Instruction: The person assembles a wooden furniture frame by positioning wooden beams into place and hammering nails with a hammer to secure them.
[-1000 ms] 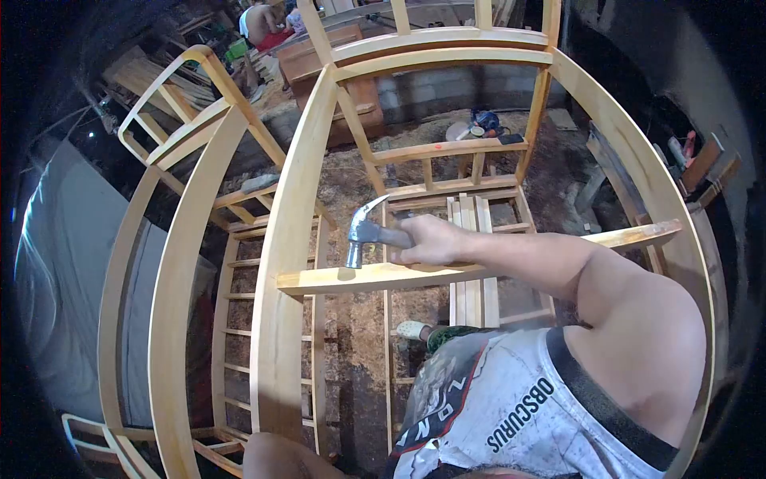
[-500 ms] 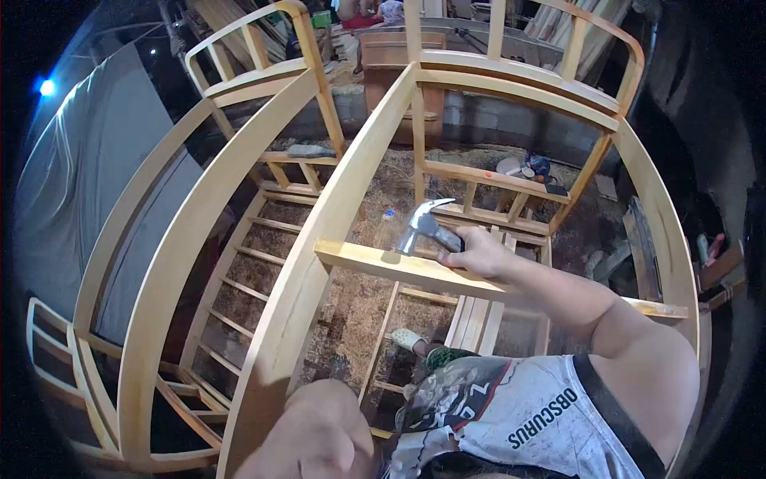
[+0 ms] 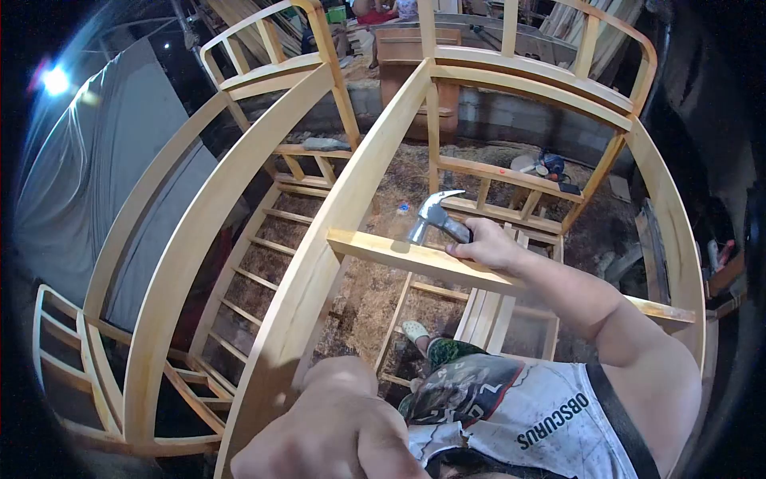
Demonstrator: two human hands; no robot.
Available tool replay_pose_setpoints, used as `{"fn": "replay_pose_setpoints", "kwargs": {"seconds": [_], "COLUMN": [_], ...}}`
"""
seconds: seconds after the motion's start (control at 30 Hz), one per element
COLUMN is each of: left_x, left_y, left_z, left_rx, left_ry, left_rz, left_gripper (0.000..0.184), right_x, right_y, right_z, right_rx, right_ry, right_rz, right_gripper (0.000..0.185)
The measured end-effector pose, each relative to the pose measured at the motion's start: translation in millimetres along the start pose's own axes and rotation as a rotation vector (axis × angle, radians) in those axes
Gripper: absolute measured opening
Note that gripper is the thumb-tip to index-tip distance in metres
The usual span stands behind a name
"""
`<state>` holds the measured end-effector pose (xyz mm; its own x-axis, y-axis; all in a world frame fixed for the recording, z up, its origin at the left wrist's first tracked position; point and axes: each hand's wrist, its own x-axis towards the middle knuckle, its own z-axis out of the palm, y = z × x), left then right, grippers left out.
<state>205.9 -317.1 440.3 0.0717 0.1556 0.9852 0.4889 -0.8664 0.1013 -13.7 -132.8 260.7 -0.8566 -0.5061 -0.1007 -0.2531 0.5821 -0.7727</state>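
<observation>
My right hand (image 3: 492, 246) is closed around the dark handle of a claw hammer (image 3: 435, 218), above a light wooden crosspiece (image 3: 383, 250). The hammer's claw points up and right; its striking end is low, close to the board's top edge, and I cannot tell whether it touches. The crosspiece meets a long wooden side rail (image 3: 299, 319) at its left end. Beside that rail, my left arm (image 3: 335, 415) is bent at the bottom of the view; its fingers are hidden.
A second bed frame (image 3: 207, 207) with a slatted base stands left, before a grey sheet (image 3: 68, 176). Ahead rises the railed headboard (image 3: 535, 68). Loose planks (image 3: 487, 315) lie below the crosspiece. My shoe (image 3: 415, 331) is below, and other people (image 3: 383, 12) are far back.
The view has shifted slightly, so the frames appear a little lower and to the right. My left arm has risen farther into view. My right hand still holds the hammer over the crosspiece.
</observation>
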Motion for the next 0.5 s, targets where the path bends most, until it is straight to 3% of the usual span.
{"fn": "replay_pose_setpoints", "kwargs": {"seconds": [0.07, 0.17, 0.27, 0.3, 0.37, 0.4, 0.5], "left_x": [-2.5, -9.6, -25.0, -48.1, -51.1, -31.0, -30.4], "left_y": [-1.3, 0.0, -10.9, -9.2, -6.0, -0.7, 13.1], "left_z": [3.3, 14.4, 19.4, 33.4, 32.0, 10.8, 8.2], "left_rx": [-0.042, 0.094, 0.002, 0.049, 0.105, 0.014, 0.216], "left_ry": [-0.052, 0.043, -0.009, 0.18, 0.379, 0.106, 0.149], "left_rz": [0.081, 0.077, 0.28, 0.471, 0.665, 0.549, 0.503], "left_gripper": [0.053, 0.053, 0.051, 0.044, 0.04, 0.043, 0.051], "right_x": [0.0, 3.3, 5.5, 5.9, 3.7, 2.9, 5.5], "right_y": [-2.9, 0.5, 3.6, 4.2, 0.7, -1.6, 4.4], "right_z": [-2.6, 1.0, 1.6, 1.4, 1.1, 0.5, -0.9], "right_rx": [-0.027, -0.032, -0.012, -0.003, -0.021, -0.042, -0.084], "right_ry": [0.002, -0.006, -0.006, 0.001, -0.01, 0.012, 0.021], "right_rz": [-0.008, -0.014, -0.006, -0.002, 0.012, 0.007, -0.019], "right_gripper": [0.043, 0.042, 0.042, 0.042, 0.042, 0.042, 0.043]}}
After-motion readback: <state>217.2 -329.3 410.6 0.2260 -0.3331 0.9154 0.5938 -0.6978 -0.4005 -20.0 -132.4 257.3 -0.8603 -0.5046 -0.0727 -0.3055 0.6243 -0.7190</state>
